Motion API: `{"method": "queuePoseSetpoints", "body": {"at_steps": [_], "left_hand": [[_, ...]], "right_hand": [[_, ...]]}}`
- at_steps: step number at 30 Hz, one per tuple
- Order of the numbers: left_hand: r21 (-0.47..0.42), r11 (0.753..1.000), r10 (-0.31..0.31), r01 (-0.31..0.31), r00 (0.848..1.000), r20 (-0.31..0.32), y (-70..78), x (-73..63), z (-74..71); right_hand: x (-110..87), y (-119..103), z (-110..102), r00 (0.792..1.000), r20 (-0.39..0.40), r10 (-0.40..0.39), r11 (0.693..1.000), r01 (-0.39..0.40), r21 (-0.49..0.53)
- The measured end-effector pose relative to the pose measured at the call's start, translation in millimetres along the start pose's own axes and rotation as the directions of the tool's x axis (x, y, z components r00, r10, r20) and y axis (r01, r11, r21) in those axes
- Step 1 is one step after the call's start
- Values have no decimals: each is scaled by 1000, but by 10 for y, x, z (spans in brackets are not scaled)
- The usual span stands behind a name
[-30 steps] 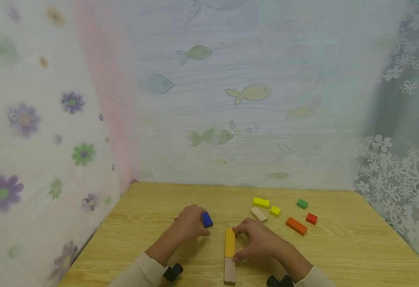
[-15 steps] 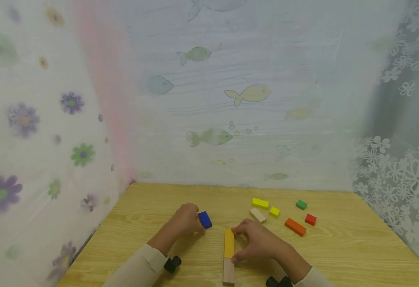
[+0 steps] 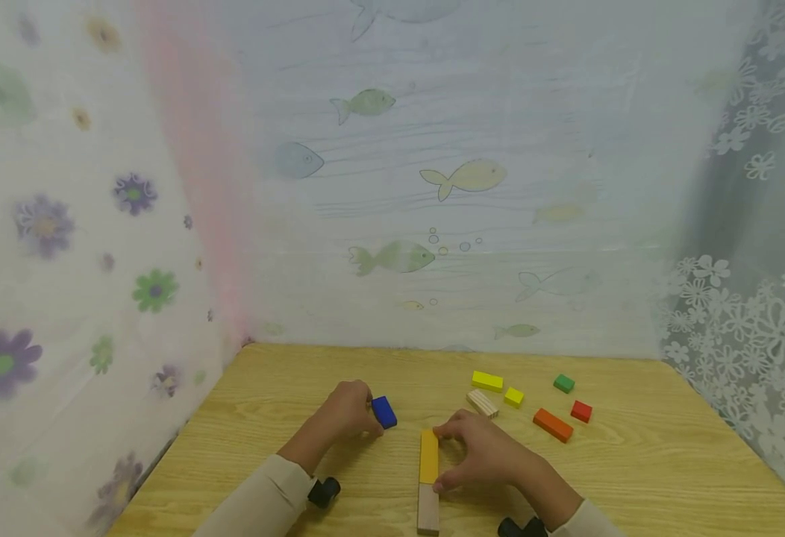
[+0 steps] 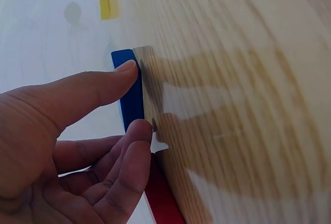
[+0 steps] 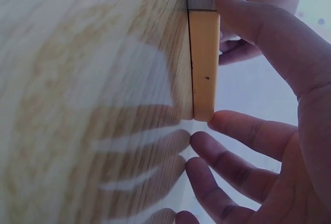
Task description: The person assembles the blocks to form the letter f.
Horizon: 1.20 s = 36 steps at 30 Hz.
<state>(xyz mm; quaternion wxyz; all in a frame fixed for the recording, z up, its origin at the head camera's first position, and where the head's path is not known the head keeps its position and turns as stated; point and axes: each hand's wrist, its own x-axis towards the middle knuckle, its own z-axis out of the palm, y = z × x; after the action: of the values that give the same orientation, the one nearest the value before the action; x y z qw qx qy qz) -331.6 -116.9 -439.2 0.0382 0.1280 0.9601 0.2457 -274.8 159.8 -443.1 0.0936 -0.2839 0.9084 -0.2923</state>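
My left hand [image 3: 347,412] holds a blue block [image 3: 385,412] between thumb and fingers, low at the tabletop left of centre. In the left wrist view the thumb lies along the blue block [image 4: 131,92], and a red block [image 4: 164,198] shows beyond the fingers. To the right, my right hand [image 3: 485,452] spans an orange-yellow block [image 3: 429,455], thumb at its near end and index finger at its far end. A pale wooden block [image 3: 428,510] lies end to end with it on the near side, forming a straight row.
Farther back on the wooden table [image 3: 661,477] lie a long yellow block [image 3: 487,381], a small yellow block [image 3: 514,397] and a striped wooden block [image 3: 483,403]. Right of these are a green block [image 3: 563,383], a red block [image 3: 581,411] and an orange block [image 3: 553,425].
The left hand has shifted slightly left and turned the blue block, which now shows more of its top. A red bit seen left of that hand is now hidden. The right hand stays put.
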Motion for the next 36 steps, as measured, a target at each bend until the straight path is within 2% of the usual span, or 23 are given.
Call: {"method": "queuePoseSetpoints", "body": {"at_steps": [18,24,28,36], "left_hand": [[-42,999,3,-2,1000,16,-23,71,8],[-61,997,37,-37,999,12,-1,84,-18],[-75,996,40,-39,999,8,12,92,-35],[-166,985,36,-37,999,-9,23,133,-34]], "right_hand": [[-3,-7,4,1000,-8,6,1000,-6,0],[0,5,9,1000,-11,4,1000,-5,-10],[-3,4,12,1000,-13,4,1000,-4,-12],[4,17,20,1000,-16,14,1000,-15,-26]]}}
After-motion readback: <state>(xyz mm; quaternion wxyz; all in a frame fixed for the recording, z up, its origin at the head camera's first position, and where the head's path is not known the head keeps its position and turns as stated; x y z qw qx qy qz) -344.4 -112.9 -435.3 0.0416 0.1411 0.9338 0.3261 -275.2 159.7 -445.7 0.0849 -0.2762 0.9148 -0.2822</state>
